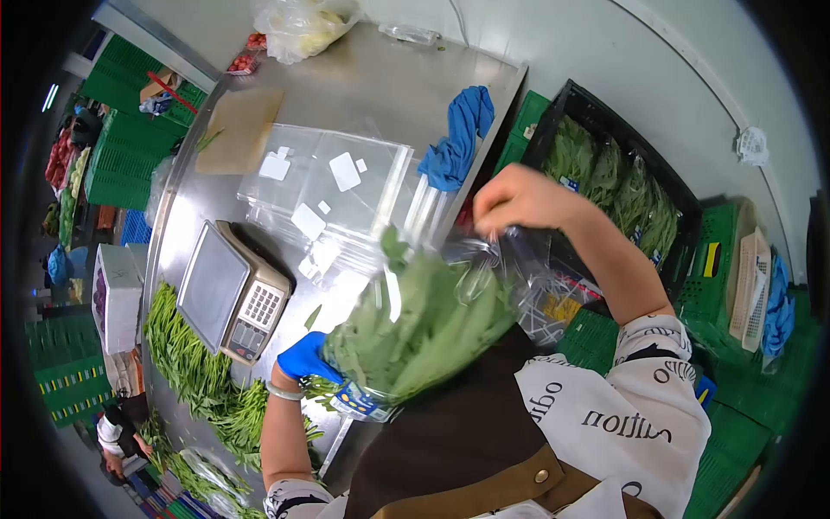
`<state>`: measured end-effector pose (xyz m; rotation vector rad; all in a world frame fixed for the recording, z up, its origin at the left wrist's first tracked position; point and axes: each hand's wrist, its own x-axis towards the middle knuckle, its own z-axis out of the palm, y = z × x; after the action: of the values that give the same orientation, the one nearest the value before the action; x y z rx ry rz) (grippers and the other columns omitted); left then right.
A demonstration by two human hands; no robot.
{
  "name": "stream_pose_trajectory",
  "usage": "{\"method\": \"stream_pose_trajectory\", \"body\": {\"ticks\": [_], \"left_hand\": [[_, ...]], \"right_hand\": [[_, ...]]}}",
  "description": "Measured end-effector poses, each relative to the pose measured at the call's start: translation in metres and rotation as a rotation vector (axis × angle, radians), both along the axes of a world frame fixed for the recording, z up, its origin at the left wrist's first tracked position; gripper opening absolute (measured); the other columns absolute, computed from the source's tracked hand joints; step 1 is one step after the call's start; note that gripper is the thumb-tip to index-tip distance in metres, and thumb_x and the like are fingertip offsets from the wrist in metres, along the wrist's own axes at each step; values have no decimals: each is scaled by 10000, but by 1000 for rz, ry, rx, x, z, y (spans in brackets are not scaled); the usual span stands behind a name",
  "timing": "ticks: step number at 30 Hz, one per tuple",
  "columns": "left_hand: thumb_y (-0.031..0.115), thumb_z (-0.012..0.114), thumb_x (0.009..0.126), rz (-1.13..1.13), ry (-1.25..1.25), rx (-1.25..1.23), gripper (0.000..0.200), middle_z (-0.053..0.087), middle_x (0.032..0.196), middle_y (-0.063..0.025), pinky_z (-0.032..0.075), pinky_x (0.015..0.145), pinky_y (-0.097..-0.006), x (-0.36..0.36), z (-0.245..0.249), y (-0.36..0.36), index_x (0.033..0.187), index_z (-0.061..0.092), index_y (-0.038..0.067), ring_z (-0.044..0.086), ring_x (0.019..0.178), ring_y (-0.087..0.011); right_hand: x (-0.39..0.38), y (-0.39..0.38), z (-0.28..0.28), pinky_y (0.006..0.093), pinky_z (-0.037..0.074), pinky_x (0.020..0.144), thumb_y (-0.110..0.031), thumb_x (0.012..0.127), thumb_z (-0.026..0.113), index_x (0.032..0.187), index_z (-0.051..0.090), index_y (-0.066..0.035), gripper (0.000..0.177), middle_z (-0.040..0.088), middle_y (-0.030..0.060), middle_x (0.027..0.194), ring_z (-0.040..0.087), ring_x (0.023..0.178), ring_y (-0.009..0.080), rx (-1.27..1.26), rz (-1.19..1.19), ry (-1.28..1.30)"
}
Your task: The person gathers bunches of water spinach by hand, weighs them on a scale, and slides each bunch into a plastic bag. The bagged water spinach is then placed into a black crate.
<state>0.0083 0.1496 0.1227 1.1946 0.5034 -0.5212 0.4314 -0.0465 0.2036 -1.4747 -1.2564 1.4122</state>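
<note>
A clear plastic bag full of leafy greens [424, 324] is held tilted in front of the body, blurred by motion. My left hand [307, 356], in a blue glove, grips its lower end beside a blue printed label [359, 402]. My right hand [519, 203], bare, has its fingers pinched together on the bag's gathered upper end. Flat clear bags [303, 182] with white labels lie on the steel table [346, 73] beyond. Left of the bag stands a weighing scale [233, 294].
Loose greens [186, 350] line the table's left edge. A blue cloth [458, 138] hangs near the right edge. A black crate [683, 199] of bagged greens and green crates [722, 389] stand at the right. Another person [121, 437] is at the far lower left.
</note>
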Motion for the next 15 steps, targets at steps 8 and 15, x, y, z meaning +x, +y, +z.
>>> {"method": "stream_pose_trajectory", "body": {"ticks": [8,15], "left_hand": [[-28,798,628,27,114,18,610,653,1109,-75,466,918,-317,-2,-68,32,1197,580,-13,605,984,-146],[-2,743,717,-184,268,137,665,591,1212,-83,444,950,-309,42,-120,62,1318,459,-16,555,1066,-153]], "right_hand": [[-10,-57,-58,272,521,734,-57,868,604,957,648,52,147,671,101,840,656,776,157,38,-371,115],[-59,-82,-129,264,535,702,-30,853,608,969,657,55,152,677,87,827,658,757,130,-117,-469,97]]}}
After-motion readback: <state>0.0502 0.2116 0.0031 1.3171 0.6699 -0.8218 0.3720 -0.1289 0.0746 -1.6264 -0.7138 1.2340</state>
